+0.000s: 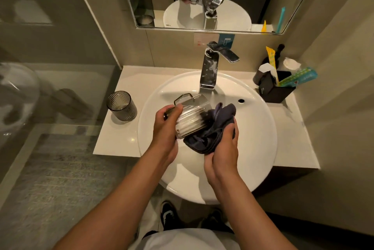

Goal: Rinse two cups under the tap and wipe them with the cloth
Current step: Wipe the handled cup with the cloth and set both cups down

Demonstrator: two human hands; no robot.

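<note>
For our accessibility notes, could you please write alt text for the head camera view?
Over a white sink, the left hand holds a ribbed glass cup tilted while the right hand presses a dark cloth against it. A second cup stands upright on the counter, left.

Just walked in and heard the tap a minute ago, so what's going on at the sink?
A person stands at the white basin drying a ribbed glass cup. The left hand holds the cup tilted on its side over the basin, while the right hand presses a dark cloth against and into its mouth. No water is visible running from the tap. A second ribbed cup stands upright on the counter left of the basin.
</note>
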